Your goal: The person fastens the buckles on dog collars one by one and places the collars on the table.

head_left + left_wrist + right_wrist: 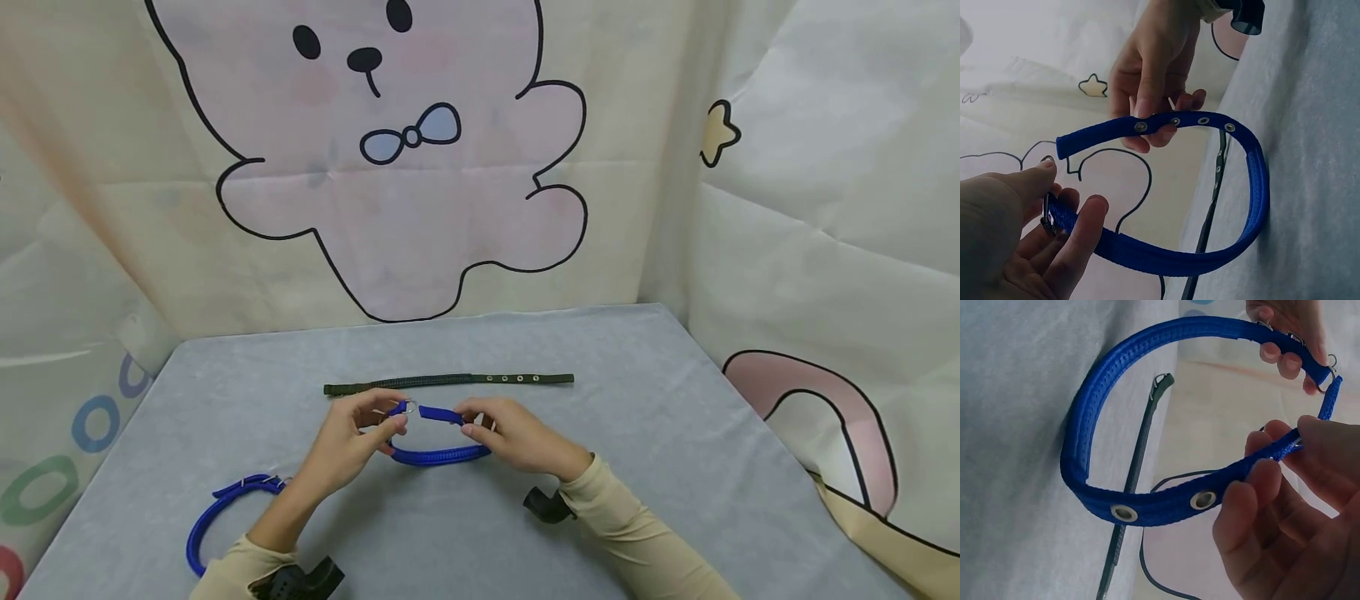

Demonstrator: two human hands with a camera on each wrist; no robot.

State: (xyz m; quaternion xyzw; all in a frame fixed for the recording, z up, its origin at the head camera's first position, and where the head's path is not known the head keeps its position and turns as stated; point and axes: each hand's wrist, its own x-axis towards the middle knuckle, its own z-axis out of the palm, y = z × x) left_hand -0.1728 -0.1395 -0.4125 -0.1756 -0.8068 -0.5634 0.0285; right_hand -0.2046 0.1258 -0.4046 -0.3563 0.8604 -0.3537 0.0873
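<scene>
A blue collar [442, 457] is bent into a loop just above the table, held between both hands. My left hand [352, 433] grips its buckle end; the metal buckle [1049, 215] shows between thumb and fingers in the left wrist view. With thumb and fingers, my right hand [517, 433] pinches the strap's other end, where a row of metal eyelets [1204, 500] runs. That strap tip [1069, 147] lies close to the left thumb. In the right wrist view, a metal ring [1333, 372] hangs by the buckle end, near the tip. Whether tip and ring touch I cannot tell.
A dark green collar [435, 381] lies stretched out flat behind the hands, eyelets to the right. Another blue collar [202, 525], buckled into a loop, lies by the left forearm, partly hidden. Grey cloth covers the table [637, 375]; printed curtains [615, 275] surround it.
</scene>
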